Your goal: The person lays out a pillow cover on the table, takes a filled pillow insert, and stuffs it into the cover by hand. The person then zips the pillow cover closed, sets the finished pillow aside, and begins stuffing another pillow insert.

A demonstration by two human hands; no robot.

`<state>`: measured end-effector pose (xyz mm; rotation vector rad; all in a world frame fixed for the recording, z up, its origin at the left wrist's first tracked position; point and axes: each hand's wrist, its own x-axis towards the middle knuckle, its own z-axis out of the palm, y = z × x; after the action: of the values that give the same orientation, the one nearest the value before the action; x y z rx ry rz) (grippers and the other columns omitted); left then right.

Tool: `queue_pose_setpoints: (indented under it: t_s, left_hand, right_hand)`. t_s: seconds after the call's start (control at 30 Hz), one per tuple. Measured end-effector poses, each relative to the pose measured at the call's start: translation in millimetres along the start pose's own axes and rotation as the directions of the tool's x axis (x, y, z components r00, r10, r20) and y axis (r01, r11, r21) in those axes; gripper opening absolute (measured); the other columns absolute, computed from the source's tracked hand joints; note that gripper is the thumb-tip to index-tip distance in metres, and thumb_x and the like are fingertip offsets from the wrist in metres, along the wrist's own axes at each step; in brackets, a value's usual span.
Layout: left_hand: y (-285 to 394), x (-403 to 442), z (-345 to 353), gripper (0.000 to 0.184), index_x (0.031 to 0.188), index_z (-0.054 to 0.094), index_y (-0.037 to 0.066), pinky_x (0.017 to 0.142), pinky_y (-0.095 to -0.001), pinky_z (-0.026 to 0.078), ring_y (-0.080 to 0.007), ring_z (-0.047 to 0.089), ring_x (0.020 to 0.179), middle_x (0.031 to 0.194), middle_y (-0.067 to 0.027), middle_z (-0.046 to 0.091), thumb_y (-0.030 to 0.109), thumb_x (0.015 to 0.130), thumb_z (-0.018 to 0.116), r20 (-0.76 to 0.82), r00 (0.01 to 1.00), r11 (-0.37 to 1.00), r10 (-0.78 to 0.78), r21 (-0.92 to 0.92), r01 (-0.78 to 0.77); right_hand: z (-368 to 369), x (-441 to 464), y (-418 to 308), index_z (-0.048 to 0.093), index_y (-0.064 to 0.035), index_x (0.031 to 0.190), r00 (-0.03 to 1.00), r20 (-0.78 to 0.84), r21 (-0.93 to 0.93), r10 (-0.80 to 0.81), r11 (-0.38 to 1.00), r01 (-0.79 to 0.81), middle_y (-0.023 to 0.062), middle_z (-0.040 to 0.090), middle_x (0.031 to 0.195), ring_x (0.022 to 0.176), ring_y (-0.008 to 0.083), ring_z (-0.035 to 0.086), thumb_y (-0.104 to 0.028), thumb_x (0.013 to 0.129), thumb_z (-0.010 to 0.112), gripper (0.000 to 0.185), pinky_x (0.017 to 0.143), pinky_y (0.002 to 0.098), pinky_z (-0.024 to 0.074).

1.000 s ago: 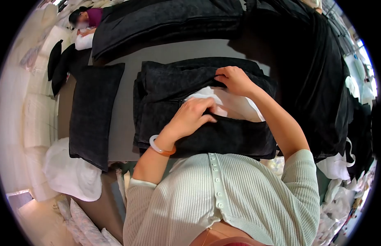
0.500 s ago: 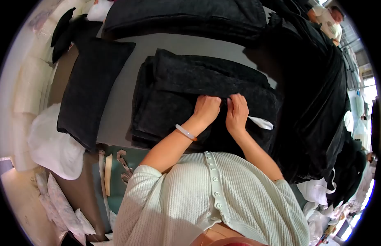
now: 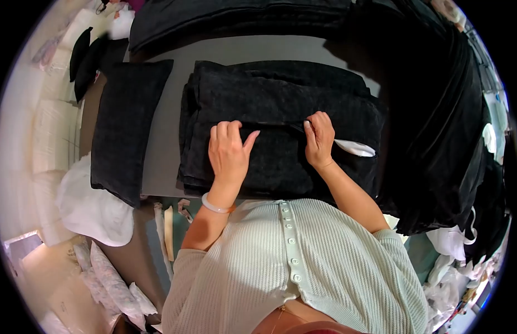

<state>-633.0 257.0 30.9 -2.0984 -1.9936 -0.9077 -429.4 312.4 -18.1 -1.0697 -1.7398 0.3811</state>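
Observation:
A stack of black, velvety fabric covers point(image 3: 280, 94) lies in front of me, with a long straight seam or opening edge running across the top one. On its left part my left hand point(image 3: 229, 153) rests palm down, fingers extended and thumb apart, fingertips at that edge. Further right, my right hand point(image 3: 319, 139) pinches the same edge between thumb and fingers. A small white piece, perhaps a label or lining point(image 3: 356, 148), sticks out beside my right wrist. I cannot tell whether a zip runs along the edge.
A filled black cushion point(image 3: 127, 131) lies left on the grey table point(image 3: 177, 72). Another black stack point(image 3: 241, 22) stands at the back. Draped black fabric point(image 3: 436, 139) fills the right side. White stuffing or cloth point(image 3: 94, 200) hangs at the left edge.
My left hand has moved left along the edge, away from my right hand, and its fingers have spread. The right hand keeps its pinch. The top cover's flap lies flatter.

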Motion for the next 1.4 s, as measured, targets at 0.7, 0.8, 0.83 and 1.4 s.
queue_pose_setpoints:
  t_s: [0.7,0.8,0.83,1.4]
  left_hand:
    - [19,6,-5,0.007,0.092,0.064,0.001,0.073,-0.036,0.049,-0.0294,0.06,0.083,0.088,-0.0119,0.061,0.003,0.086,0.062,-0.057,0.995,0.994,-0.08,-0.076,0.076]
    - [22,8,-11,0.006,0.092,0.063,-0.001,0.071,-0.0341,0.05,-0.0289,0.061,0.078,0.086,-0.0135,0.062,0.003,0.088,0.061,-0.011,0.976,0.951,-0.218,-0.225,0.21]
    - [25,10,-14,0.005,0.092,0.062,-0.001,0.07,-0.0338,0.05,-0.028,0.062,0.077,0.085,-0.0135,0.062,0.003,0.088,0.061,0.041,0.96,0.916,-0.277,-0.292,0.276]
    - [77,16,19,0.004,0.092,0.057,-0.001,0.071,-0.041,0.046,-0.0342,0.058,0.081,0.086,-0.016,0.057,0.0,0.089,0.055,0.107,0.992,0.951,0.065,-0.307,-0.03]
  right_hand:
    - [-10,4,-6,0.053,-0.001,0.079,0.997,-0.021,0.125,0.08,0.989,-0.077,0.0146,0.049,0.075,0.073,0.0339,0.049,-0.008,0.087,0.057,0.012,0.064,0.0412,0.0395]
    - [-10,4,-6,0.053,-0.0008,0.079,0.996,-0.023,0.116,0.085,0.99,-0.081,0.0149,0.05,0.076,0.073,0.0344,0.049,-0.008,0.087,0.057,0.011,0.064,0.0416,0.0398]
    - [-10,3,-6,0.053,-0.0007,0.08,0.995,-0.024,0.117,0.092,0.989,-0.089,0.0151,0.05,0.076,0.074,0.0345,0.05,-0.008,0.087,0.057,0.011,0.065,0.0418,0.0399]
    - [-26,10,-7,0.06,-0.0018,0.089,0.998,-0.011,0.232,0.058,0.971,-0.054,0.013,0.055,0.083,0.08,0.0332,0.053,-0.001,0.078,0.064,0.013,0.069,0.0406,0.0437]
